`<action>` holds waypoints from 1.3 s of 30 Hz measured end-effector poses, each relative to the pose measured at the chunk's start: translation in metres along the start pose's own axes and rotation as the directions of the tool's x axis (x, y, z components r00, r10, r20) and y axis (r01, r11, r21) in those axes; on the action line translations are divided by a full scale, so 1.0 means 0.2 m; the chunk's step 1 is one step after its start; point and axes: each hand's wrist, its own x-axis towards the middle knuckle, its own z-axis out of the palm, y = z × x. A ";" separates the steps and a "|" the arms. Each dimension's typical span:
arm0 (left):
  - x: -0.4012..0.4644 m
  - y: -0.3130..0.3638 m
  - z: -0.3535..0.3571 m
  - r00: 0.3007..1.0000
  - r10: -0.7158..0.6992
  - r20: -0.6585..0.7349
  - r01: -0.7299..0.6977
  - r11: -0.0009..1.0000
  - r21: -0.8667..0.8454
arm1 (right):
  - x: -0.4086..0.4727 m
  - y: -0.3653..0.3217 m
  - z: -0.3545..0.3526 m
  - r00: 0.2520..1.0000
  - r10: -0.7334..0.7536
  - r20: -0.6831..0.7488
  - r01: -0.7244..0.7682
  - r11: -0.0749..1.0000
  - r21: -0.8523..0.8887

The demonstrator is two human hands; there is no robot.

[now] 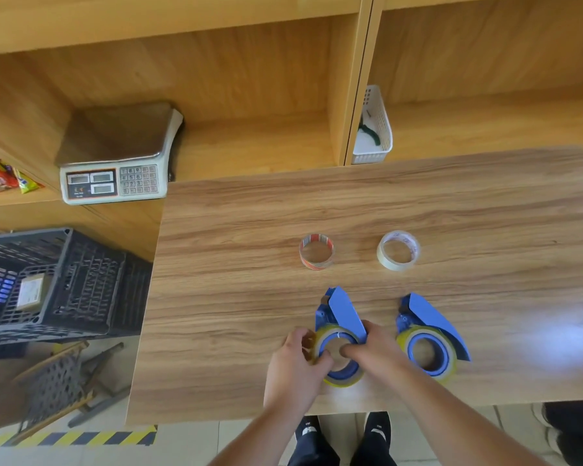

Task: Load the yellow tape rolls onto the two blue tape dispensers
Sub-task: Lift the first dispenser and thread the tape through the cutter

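Two blue tape dispensers lie near the front of the wooden table point(236, 297). The left dispenser point(340, 311) has a yellow tape roll point(345, 380) around its blue hub. My left hand point(300, 361) grips this roll at its left rim. My right hand point(374, 344) presses on the roll's right side, fingers at the hub. The right dispenser point(431, 314) carries a second yellow tape roll point(450, 364) around its hub, with no hand on it.
Two nearly empty tape cores stand farther back: one with a red print point(316, 252), one white point(399, 250). A weighing scale point(115, 156) sits at the left, a white basket point(374, 129) in the shelf, a black crate point(58, 280) beside the table.
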 end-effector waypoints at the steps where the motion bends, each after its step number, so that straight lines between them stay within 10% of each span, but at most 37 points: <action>1: -0.01 0.01 -0.01 1.000 0.014 -0.009 -0.015 1.000 -0.011 | -0.02 -0.01 -0.01 1.000 -0.001 0.015 0.001 0.999 0.032; 16: -0.34 0.26 -0.28 0.982 0.152 -0.113 -0.180 0.933 -0.312 | -0.42 -0.26 -0.12 0.973 -0.177 -0.148 0.225 0.873 0.433; 25: -0.42 0.38 -0.71 0.733 0.679 0.038 -0.677 0.723 0.139 | -0.65 -0.37 -0.23 0.958 -0.278 0.074 0.202 0.832 0.517; 33: -0.46 0.43 -0.89 0.502 0.828 0.250 -0.822 0.366 0.437 | -0.76 -0.38 -0.24 0.909 -0.339 0.242 0.212 0.877 0.432; 39: -0.59 0.40 -0.83 0.492 0.858 0.145 -0.792 0.372 0.484 | -0.85 -0.34 -0.21 0.892 -0.345 0.292 0.212 0.890 0.403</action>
